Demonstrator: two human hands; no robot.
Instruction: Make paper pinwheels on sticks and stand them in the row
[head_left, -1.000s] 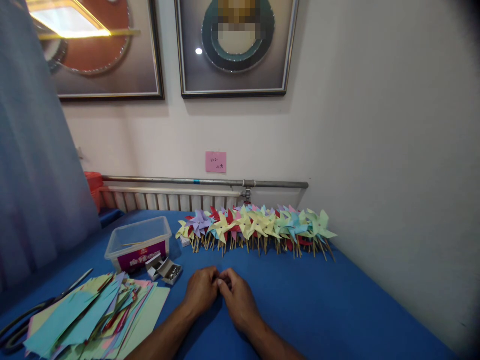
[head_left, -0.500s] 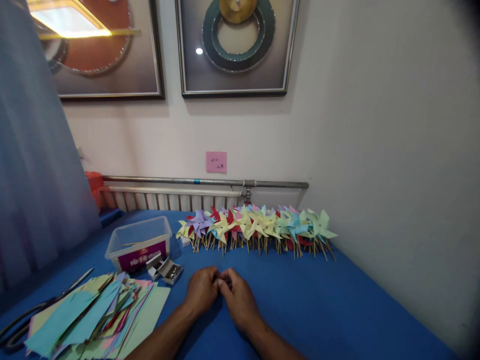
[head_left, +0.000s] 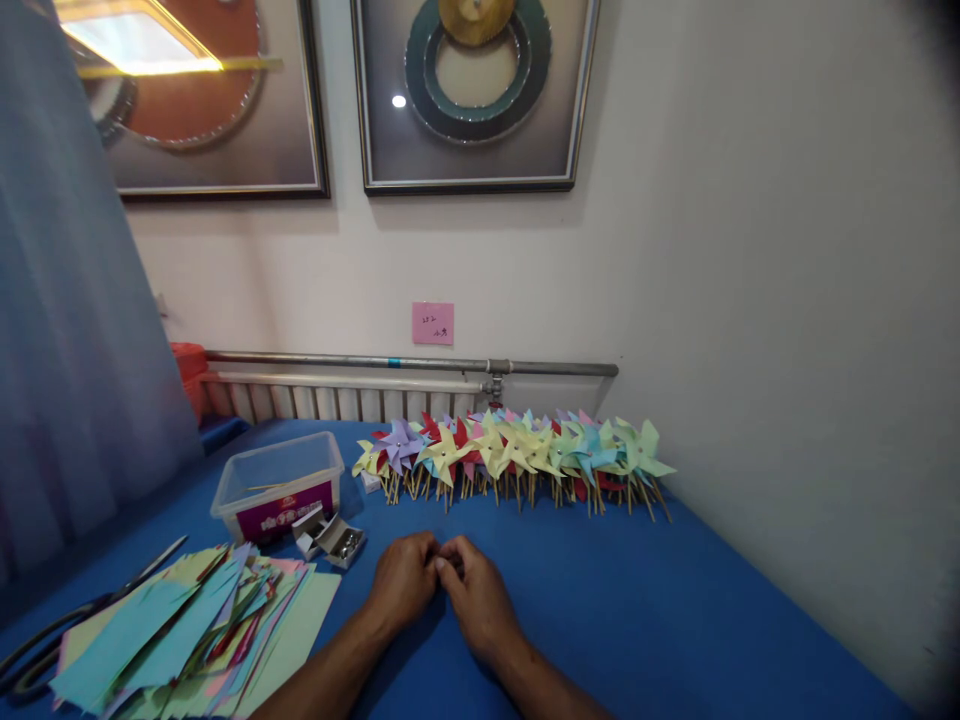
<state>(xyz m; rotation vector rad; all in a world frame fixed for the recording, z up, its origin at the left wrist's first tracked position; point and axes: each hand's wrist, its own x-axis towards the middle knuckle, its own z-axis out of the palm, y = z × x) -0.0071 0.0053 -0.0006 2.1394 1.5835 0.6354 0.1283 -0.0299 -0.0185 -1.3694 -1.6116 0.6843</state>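
Note:
My left hand and my right hand rest together on the blue tablecloth, their curled fingers touching. I see nothing held in either one, though the inner fingers are partly hidden. Left of them sits an open small box of shiny metal pins or tacks. Behind the hands, many paper pinwheels in yellow, red, purple, blue and green lie in a row, their thin wooden sticks pointing toward me. A stack of cut coloured paper lies at the lower left.
Black scissors lie left of the paper. A clear plastic tub with a few sticks stands behind it. At the back are a radiator and a pipe; a blue curtain hangs at left.

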